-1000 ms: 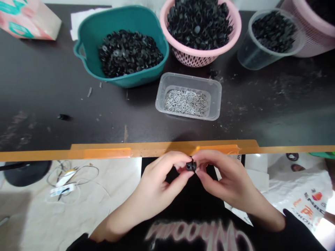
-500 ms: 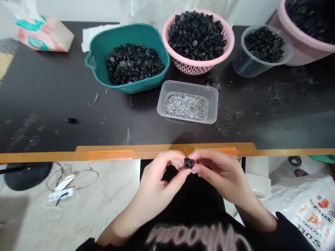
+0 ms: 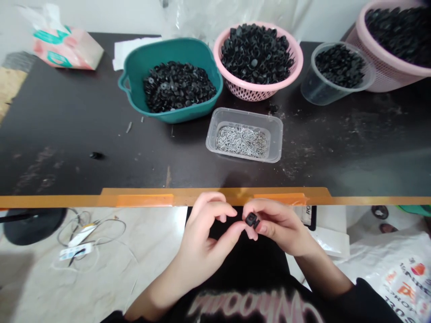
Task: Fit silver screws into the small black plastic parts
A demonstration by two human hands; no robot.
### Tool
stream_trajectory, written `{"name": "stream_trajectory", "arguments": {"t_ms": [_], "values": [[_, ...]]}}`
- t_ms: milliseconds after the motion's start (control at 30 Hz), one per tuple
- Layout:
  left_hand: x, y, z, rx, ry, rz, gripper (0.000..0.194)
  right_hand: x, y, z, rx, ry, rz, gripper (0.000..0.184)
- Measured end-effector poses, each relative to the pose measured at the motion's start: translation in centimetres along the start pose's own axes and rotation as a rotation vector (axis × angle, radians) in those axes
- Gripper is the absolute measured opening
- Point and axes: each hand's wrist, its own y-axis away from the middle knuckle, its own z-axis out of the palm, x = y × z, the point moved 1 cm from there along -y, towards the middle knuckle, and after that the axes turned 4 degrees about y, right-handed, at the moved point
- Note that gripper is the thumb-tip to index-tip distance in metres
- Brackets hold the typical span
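Observation:
Below the table's orange front edge point(image 3: 215, 196), my right hand point(image 3: 278, 226) pinches a small black plastic part point(image 3: 252, 220) between thumb and fingers. My left hand point(image 3: 205, 235) is right beside it, fingers curled, its thumb tip touching the part's left side. Both hands hover over my lap. On the dark table lie a clear tray of small metal springs or pins point(image 3: 243, 140), a teal bowl of black rings point(image 3: 175, 85), a pink basket of black caps point(image 3: 257, 54) and a clear cup of black parts point(image 3: 336, 72).
A second pink basket point(image 3: 393, 45) stands at the far right. A tissue pack point(image 3: 62, 45) and white paper point(image 3: 129, 47) lie at the back left. One loose black part point(image 3: 96, 155) rests on the table's left. Wires point(image 3: 89, 231) and a printed bag point(image 3: 397, 269) lie on the floor.
The part has tilted and moved slightly down and right in my right hand. My left hand's grip has loosened to a thumb touch. The view has tipped upward a little.

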Motion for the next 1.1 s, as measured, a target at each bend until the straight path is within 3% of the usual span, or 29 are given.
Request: {"name": "stream_trajectory", "arguments": {"t_ms": [433, 567, 700, 867, 1000, 1100], "values": [[0.1, -0.7, 0.3, -0.140, 0.180, -0.029, 0.019, 1.1, 0.0, 0.2, 0.036, -0.227, -0.011, 0.015], [-0.6, -0.7, 0.3, -0.146, 0.186, -0.077, 0.020, 1.7, -0.1, -0.6, 0.084, -0.185, -0.062, 0.017], [-1.9, -0.3, -0.1, -0.086, 0.151, -0.097, 0.020, 0.8, -0.3, -3.9, 0.284, -0.191, -0.117, 0.025], [-3.2, -0.9, -0.5, -0.051, 0.025, -0.123, 0.015, -1.5, -1.2, -10.0, 0.646, -0.261, -0.002, 0.024], [-4.8, -1.7, 0.0, -0.004, -0.104, -0.091, 0.013, -2.8, -3.5, -14.5, 0.743, -0.091, 0.061, 0.021], [-6.4, -2.3, 0.7, 0.058, -0.203, -0.025, 0.014, -3.5, -6.5, -17.1, 0.739, 0.072, 0.129, 0.031]]}}
